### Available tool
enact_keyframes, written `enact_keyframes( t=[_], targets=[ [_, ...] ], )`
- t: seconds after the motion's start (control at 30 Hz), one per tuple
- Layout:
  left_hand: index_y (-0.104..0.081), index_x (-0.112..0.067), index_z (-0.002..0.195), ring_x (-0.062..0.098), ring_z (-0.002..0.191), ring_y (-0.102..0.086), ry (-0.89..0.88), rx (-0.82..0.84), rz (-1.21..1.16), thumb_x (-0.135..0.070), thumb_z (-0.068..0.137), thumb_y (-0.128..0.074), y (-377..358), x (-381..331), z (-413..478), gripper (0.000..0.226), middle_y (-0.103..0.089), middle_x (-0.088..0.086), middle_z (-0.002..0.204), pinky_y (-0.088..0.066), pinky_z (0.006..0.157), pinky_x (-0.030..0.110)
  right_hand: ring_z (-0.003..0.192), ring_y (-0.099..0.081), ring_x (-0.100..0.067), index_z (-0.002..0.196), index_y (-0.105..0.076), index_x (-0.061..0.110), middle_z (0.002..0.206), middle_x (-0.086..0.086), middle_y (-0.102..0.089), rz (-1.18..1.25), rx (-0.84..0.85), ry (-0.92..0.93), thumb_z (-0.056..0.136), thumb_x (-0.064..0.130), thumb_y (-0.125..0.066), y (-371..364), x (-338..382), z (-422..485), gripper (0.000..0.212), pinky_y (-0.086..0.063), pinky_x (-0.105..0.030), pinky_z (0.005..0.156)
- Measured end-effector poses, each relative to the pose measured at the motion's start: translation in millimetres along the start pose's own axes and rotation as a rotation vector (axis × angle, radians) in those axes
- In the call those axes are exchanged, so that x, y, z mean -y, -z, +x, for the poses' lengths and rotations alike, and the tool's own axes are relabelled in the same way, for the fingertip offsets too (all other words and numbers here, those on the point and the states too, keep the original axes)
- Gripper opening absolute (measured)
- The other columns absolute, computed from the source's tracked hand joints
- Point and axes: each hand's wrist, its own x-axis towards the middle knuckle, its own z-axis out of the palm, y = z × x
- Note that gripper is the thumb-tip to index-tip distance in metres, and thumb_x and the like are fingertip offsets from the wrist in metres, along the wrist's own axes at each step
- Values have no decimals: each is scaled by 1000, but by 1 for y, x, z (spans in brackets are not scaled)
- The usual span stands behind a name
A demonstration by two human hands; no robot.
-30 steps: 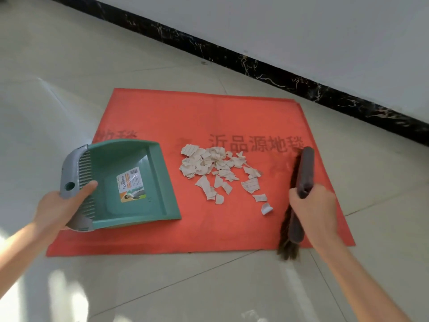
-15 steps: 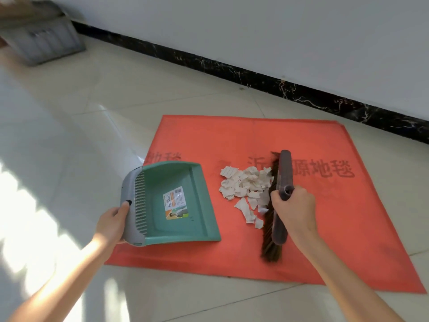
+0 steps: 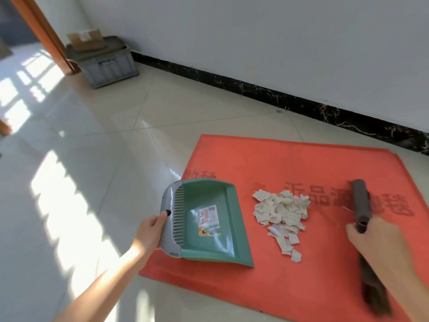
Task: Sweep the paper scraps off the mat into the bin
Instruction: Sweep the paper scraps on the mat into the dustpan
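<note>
A red mat (image 3: 267, 159) with dark printed characters lies on the tiled floor. A pile of white paper scraps (image 3: 282, 217) sits near its middle. My left hand (image 3: 151, 230) grips the grey back edge of a green dustpan (image 3: 209, 219), which rests on the mat's left part with its open lip facing the scraps. My right hand (image 3: 376, 242) holds a grey hand brush (image 3: 361, 203) to the right of the pile, apart from it; its dark bristles (image 3: 373, 298) trail toward the mat's near edge and look blurred.
A grey lidded bin (image 3: 106, 63) with a cardboard box (image 3: 86, 39) on top stands at the far left against the white wall, beside a wooden door frame (image 3: 44, 31). A dark marble skirting (image 3: 278, 98) runs along the wall. Sunlit floor tiles surround the mat.
The brush has swung back to the right, away from the scraps, which now lie bunched closer together. The view has turned left, bringing the bin into sight. The dustpan stays held on the mat.
</note>
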Motion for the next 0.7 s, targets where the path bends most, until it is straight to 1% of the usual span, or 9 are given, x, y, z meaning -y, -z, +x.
enact_keyframes(
  t=[0.07,0.13,0.17,0.23,0.3,0.4,0.5,0.57,0.7],
  targets=[
    [-69,0,92,34,72,-70,-21,26,8,-40,98,-50,3,3,4,44,-73,21,85,-60,60,45,52,-56,-38,65,-49,-1,51,-10,-38,11,45,65,75,14,-75,-11,10,-8,32,-34,-33,48],
    [-70,0,90,27,66,-68,-59,22,31,-39,98,-50,6,5,8,45,-73,19,82,-56,54,37,47,-48,-32,64,-48,-1,50,-7,-38,32,67,123,74,11,-75,-20,19,-14,31,-30,-32,45],
    [-70,1,89,26,65,-66,-84,10,43,-40,98,-50,7,5,12,46,-73,20,82,-53,55,35,46,-43,-28,65,-49,-1,50,-6,-39,51,63,139,75,11,-74,-24,23,-15,30,-28,-31,44],
    [-69,2,86,25,66,-63,-122,7,46,-39,99,-50,8,2,16,47,-72,24,85,-50,60,36,46,-43,-27,67,-52,-1,52,-8,-46,117,46,125,77,13,-72,-28,30,-14,26,-29,-31,41],
    [-67,6,88,24,66,-61,-153,36,28,-36,99,-49,6,-3,17,47,-70,28,88,-49,58,34,47,-47,-28,66,-54,2,54,-10,-53,196,15,105,78,15,-70,-29,35,-13,24,-32,-30,39],
    [-62,12,92,26,68,-62,-181,88,9,-37,99,-49,1,-6,19,51,-67,33,92,-53,57,39,45,-51,-26,62,-53,5,50,-7,-53,295,16,115,78,15,-69,-31,44,-16,25,-30,-29,38],
    [-63,10,94,27,70,-64,-196,113,12,-39,99,-49,-6,-4,20,51,-67,32,92,-57,59,45,43,-48,-16,62,-51,6,49,-4,-51,308,43,153,79,16,-69,-33,52,-23,26,-25,-24,38],
    [-65,6,95,28,71,-66,-186,126,6,-39,99,-49,-10,-1,21,48,-69,28,92,-57,60,44,42,-48,-19,60,-49,7,48,-4,-50,314,54,192,78,16,-68,-36,54,-25,28,-25,-22,38],
    [-67,0,98,31,76,-70,-179,150,20,-40,100,-45,-15,1,21,45,-73,20,91,-58,65,46,47,-55,-27,61,-50,5,51,-9,-54,327,95,215,77,18,-67,-34,60,-26,27,-37,-35,39]
  ],
)
